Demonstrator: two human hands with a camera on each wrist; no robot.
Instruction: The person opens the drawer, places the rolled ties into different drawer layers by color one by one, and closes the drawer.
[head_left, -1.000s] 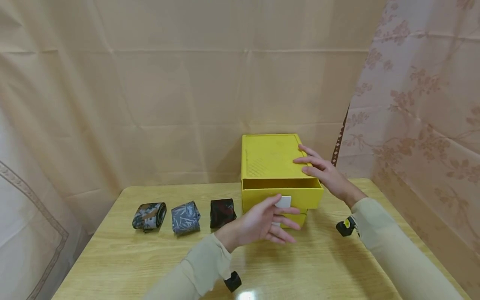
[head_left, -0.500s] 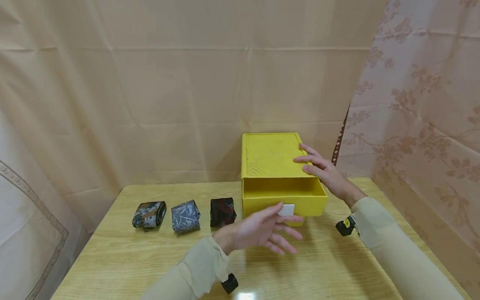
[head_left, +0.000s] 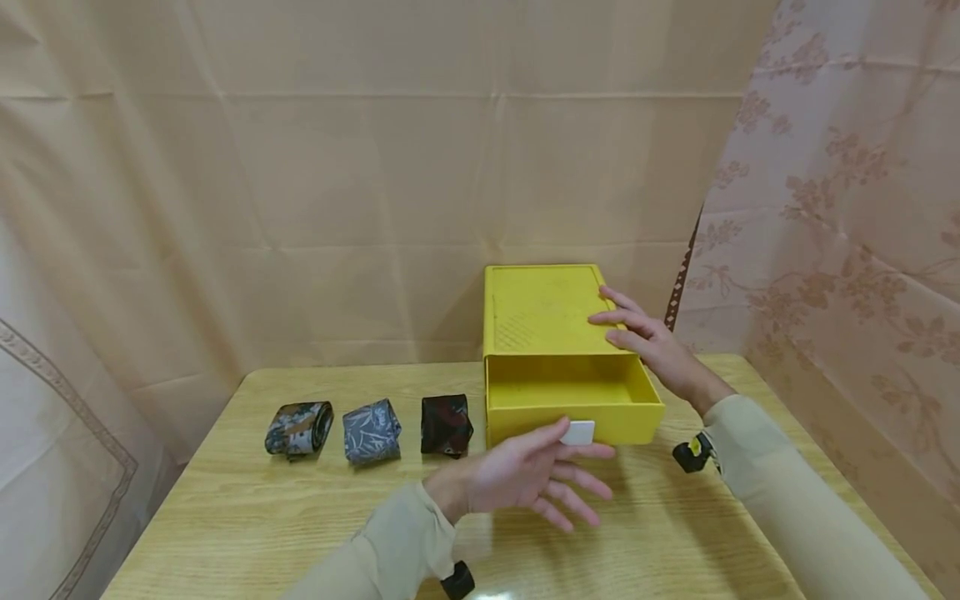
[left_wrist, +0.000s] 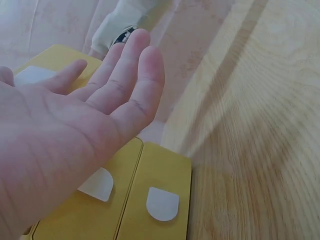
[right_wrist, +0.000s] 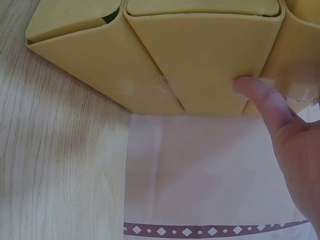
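Note:
A yellow drawer box (head_left: 543, 308) stands at the table's back, its empty top drawer (head_left: 630, 423) pulled well out. My left hand (head_left: 521, 473) pinches the drawer's white tab (head_left: 577, 432) between thumb and index finger; the other fingers are spread below it. White tabs on two lower drawers (left_wrist: 167, 170) show in the left wrist view. My right hand (head_left: 660, 346) rests on the box's top right edge with fingers lying over the top. In the right wrist view one digit presses the box's side wall (right_wrist: 210, 60).
Left of the box lie three rolled neckties in a row: a camouflage-like one (head_left: 298, 429), a blue-grey leaf-patterned one (head_left: 371, 432) and a dark one (head_left: 444, 425). They sit on a wooden table (head_left: 300, 517). Beige curtains (head_left: 360, 183) hang behind.
My left hand has drawn the top drawer outward toward me, so its opening has widened and its inside shows. The right hand has stayed on the box. The neckties have not moved.

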